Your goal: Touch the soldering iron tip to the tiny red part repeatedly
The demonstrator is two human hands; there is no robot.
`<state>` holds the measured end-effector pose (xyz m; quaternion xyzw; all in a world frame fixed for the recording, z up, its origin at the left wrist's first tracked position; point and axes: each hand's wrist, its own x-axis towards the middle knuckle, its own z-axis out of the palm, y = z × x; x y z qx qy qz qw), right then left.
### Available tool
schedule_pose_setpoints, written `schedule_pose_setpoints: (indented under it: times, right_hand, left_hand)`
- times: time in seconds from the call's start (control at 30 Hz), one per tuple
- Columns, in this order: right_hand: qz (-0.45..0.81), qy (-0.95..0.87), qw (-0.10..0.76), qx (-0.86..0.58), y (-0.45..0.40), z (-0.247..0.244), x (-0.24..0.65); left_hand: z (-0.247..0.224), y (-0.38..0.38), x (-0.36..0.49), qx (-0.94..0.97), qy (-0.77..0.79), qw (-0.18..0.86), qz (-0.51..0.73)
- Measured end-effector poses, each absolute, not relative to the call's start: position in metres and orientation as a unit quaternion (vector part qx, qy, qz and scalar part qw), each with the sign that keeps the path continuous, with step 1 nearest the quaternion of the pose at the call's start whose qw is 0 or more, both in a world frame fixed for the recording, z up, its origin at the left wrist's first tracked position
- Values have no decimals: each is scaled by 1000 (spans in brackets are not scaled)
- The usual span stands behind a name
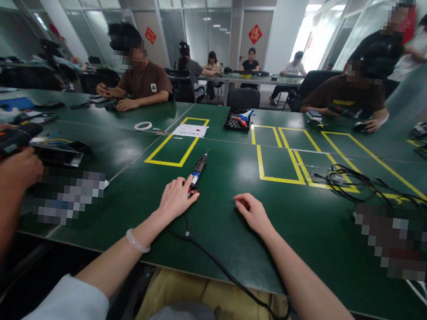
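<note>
My left hand (177,198), with a pale bangle at the wrist, lies over the rear end of a black electric screwdriver (199,171). The tool rests on the green table (217,212), its thin tip pointing away from me, and my fingers are wrapped over its back part. A black cable (220,268) runs from beneath that hand toward my lap. To the right of the tool, my right hand (253,213) rests on the tabletop with its fingers curled together and nothing visible in them.
A co-worker's hand holds a drill (3,144) at the left. Yellow tape rectangles (278,180) mark the table. Beyond are a black tray (237,119), a white paper (190,130) and a tape roll (143,126). Tangled cables (350,179) lie at the right. Co-workers sit across.
</note>
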<state>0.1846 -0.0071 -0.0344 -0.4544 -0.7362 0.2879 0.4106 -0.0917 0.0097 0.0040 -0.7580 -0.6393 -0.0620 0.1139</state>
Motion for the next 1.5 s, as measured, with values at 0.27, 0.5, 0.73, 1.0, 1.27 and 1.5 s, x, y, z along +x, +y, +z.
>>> schedule_pose_setpoints:
  times: [0.27,0.5,0.73,1.0,1.27,1.5]
  right_hand:
    - [287,-740,398,-460,-8,-31,185]
    - [283,-746,391,-459,-9,-30,184]
    - [286,-751,386,-453,-8,-32,184]
    - [282,-753,380,-458,-8,-31,183]
    - [296,-746,387,-455,-9,-32,181]
    - [359,-736,390,-420,-10,-27,181]
  left_hand:
    - [4,24,-171,-718,-676,162,-30]
    - [11,33,-237,-672,-728,135,14]
    - [9,35,-263,-659,-738,144,-2]
    - [16,22,-239,-655,-723,219,-14]
    - [43,22,-150,-689,-710,-14,-148]
    - [23,19,-34,-757,-430,-441,-220]
